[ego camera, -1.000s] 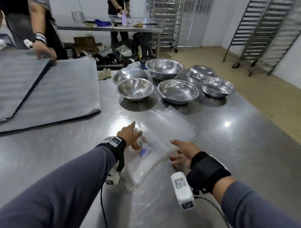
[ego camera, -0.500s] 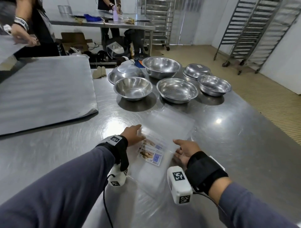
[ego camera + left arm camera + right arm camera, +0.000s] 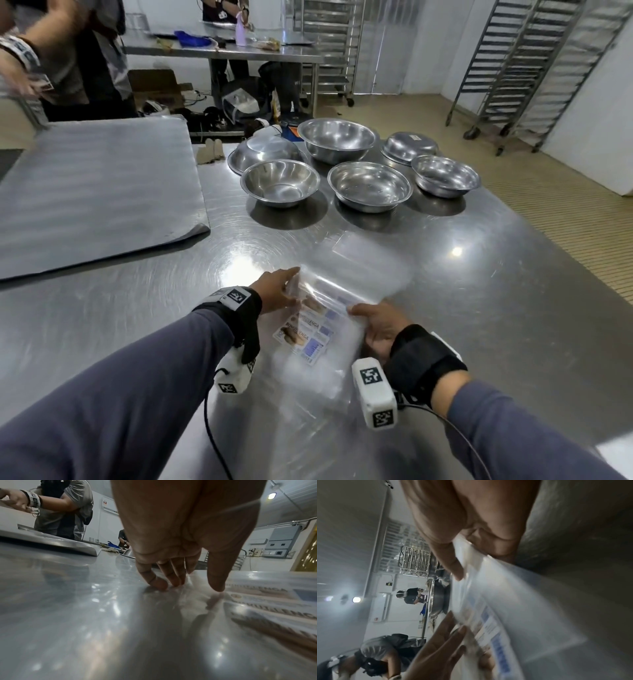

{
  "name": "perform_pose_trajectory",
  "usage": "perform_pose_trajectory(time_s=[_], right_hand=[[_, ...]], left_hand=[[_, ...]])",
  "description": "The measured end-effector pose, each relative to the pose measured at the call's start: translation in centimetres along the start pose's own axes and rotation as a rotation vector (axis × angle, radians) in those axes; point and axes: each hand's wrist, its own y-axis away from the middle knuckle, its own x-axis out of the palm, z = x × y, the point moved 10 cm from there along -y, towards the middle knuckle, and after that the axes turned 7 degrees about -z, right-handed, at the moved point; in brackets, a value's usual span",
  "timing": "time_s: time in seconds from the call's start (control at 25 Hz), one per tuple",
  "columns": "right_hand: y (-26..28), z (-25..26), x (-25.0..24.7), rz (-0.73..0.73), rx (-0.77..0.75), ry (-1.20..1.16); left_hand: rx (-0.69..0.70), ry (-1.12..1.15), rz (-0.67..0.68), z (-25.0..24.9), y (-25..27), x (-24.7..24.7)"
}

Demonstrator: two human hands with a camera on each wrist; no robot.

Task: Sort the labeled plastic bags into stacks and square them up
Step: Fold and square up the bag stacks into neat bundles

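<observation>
A small stack of clear plastic bags [image 3: 310, 330] with printed labels lies fanned on the steel table [image 3: 496, 325], directly between my hands. My left hand [image 3: 278, 290] stands against the stack's left edge with fingers straight, fingertips [image 3: 161, 584] down on the table beside the labels [image 3: 274, 601]. My right hand [image 3: 375, 325] pinches the stack's right edge: the thumb [image 3: 453, 568] lies on top of the bags [image 3: 505, 601] and the fingers curl underneath. That right edge is lifted a little. In the right wrist view my left hand [image 3: 440, 642] shows at the far side.
Several steel bowls [image 3: 370, 186] stand just beyond the bags. A large grey sheet [image 3: 96, 198] covers the table's left part, and another person [image 3: 68, 51] works at its far end. The table's edge runs along the right, with racks [image 3: 513, 68] beyond.
The bags lay flat with one label showing; now they are fanned with several labels visible. My right hand has taken hold of the right edge, and my left hand has slid up the left edge.
</observation>
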Motion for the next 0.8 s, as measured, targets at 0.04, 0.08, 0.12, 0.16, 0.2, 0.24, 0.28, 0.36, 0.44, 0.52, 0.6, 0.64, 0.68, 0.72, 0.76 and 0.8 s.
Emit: perform_pose_trajectory(time_s=[0.04, 0.08, 0.12, 0.16, 0.2, 0.24, 0.28, 0.36, 0.44, 0.52, 0.6, 0.64, 0.68, 0.72, 0.76, 0.8], right_hand=[[-0.6, -0.6, -0.7, -0.043, -0.02, 0.031], [-1.3, -1.1, -1.3, -0.085, -0.05, 0.059], [-1.2, -1.3, -1.5, -0.111, -0.074, 0.091], [-0.9, -1.2, -1.8, -0.142, -0.108, 0.103], [-0.1, -1.0, -1.8, -0.168, -0.13, 0.104], [0.3, -0.6, -1.9, -0.189, -0.15, 0.092], [0.6, -0.7, -2.2, -0.214, -0.155, 0.087], [1.4, -1.1, -2.3, -0.231, -0.129, 0.088], [2.3, -1.7, -2.3, -0.235, -0.095, 0.12], [4.4, -2.0, -1.8, -0.207, -0.049, 0.14], [6.6, -1.7, -1.3, -0.131, -0.016, 0.153], [8.0, -1.5, -0.9, -0.101, -0.002, 0.157], [9.1, -1.4, -0.8, -0.089, -0.003, 0.14], [10.2, -1.3, -0.5, -0.077, 0.005, 0.132], [10.0, -1.5, -0.3, -0.066, 0.014, 0.117], [9.6, -1.8, -0.2, -0.051, 0.026, 0.093]], left_hand=[[-0.026, 0.039, -0.013, 0.2, 0.7, 0.0], [-0.075, 0.082, -0.046, 0.8, 1.6, -0.3], [-0.139, 0.108, -0.102, 1.7, 2.6, -0.9], [-0.222, 0.099, -0.158, 3.0, 3.9, -1.7], [-0.31, 0.055, -0.197, 4.5, 5.4, -2.5], [-0.394, -0.006, -0.197, 5.9, 6.8, -3.1], [-0.465, -0.049, -0.159, 7.1, 8.6, -3.2], [-0.556, 0.042, -0.057, 8.6, 11.8, -2.3], [-0.629, 0.245, -0.004, 9.1, 14.9, -0.5], [-0.685, 0.444, -0.026, 9.0, 17.0, 0.9], [-0.747, 0.746, -0.067, 8.3, 18.4, 2.1], [-0.774, 0.907, -0.075, 7.7, 18.9, 2.7], [-0.787, 1.038, -0.066, 6.7, 19.2, 3.4], [-0.794, 1.12, -0.053, 5.6, 19.3, 4.0], [-0.809, 1.173, -0.064, 4.9, 19.1, 4.5], [-0.837, 1.207, -0.1, 4.6, 18.9, 4.9]])
